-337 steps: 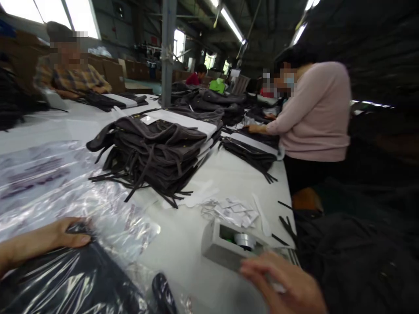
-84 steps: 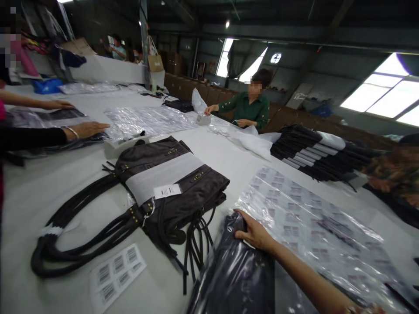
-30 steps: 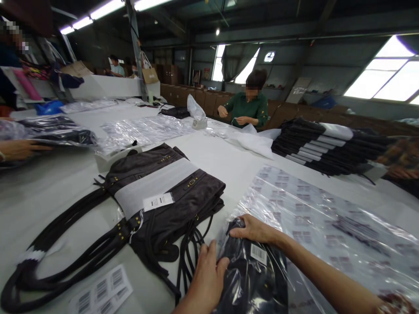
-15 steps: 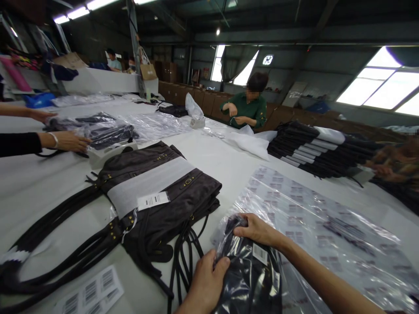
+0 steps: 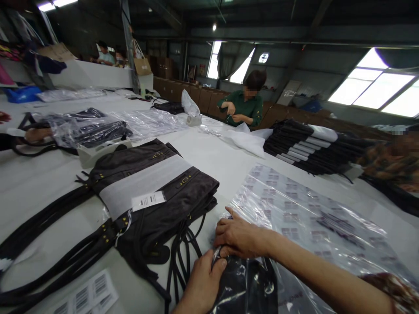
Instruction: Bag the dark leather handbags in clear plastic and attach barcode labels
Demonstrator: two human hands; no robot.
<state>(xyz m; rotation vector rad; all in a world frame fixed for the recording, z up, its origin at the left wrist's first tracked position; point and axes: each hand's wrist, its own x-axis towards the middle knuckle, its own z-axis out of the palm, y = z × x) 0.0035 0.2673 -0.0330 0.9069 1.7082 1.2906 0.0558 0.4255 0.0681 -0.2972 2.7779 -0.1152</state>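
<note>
A dark item in a clear plastic bag [image 5: 248, 285] lies at the table's front edge. My left hand [image 5: 203, 281] is closed on the left edge of this bag, thumb on top. My right hand [image 5: 242, 237] bends over the bag's far end with curled fingers pinching the plastic beside my left thumb; its fingertips are partly hidden. Left of my hands rests a stack of dark brown handbags [image 5: 196, 192] with gold buckles, wrapped by a white band [image 5: 144, 185]. A white tag [image 5: 149, 200] lies on it, and thin black straps [image 5: 183, 248] hang towards my left hand.
Flat printed plastic bags [image 5: 294, 213] spread to the right. A barcode sheet [image 5: 87, 294] lies front left. Wrapped bags [image 5: 98, 128] lie at far left near a co-worker's hand [image 5: 37, 134]. Banded black bags [image 5: 301, 144] are piled back right. A person in green [image 5: 244, 104] works across the table.
My right hand has moved left and down over the bag's end, close to my left hand, covering the barcode label. The co-worker's hands at the left have drawn back leftwards. The view has shifted slightly.
</note>
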